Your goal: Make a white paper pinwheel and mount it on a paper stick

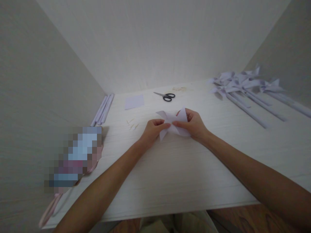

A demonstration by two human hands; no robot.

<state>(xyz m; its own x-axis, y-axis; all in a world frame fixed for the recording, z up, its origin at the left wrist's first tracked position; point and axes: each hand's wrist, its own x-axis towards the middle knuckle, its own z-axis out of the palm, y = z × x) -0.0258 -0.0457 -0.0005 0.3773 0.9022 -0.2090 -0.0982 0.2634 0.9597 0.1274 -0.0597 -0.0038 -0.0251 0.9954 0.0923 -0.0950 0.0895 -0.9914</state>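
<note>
Scissors (166,96) and a paper square (134,101) lay above centre, finished pinwheels (243,85) at upper right, rolled paper sticks (103,109) at left. At mid-frame, left hand (152,129) and right hand (191,124) pinched a folded paper piece (173,125) between them.

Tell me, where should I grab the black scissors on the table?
Take the scissors by the black handle loops, probably coming from the right. The loops lie on the right end and the closed blades point left, so your grip stays away from the tip. They lie flat on the table, with nothing touching them.
</note>
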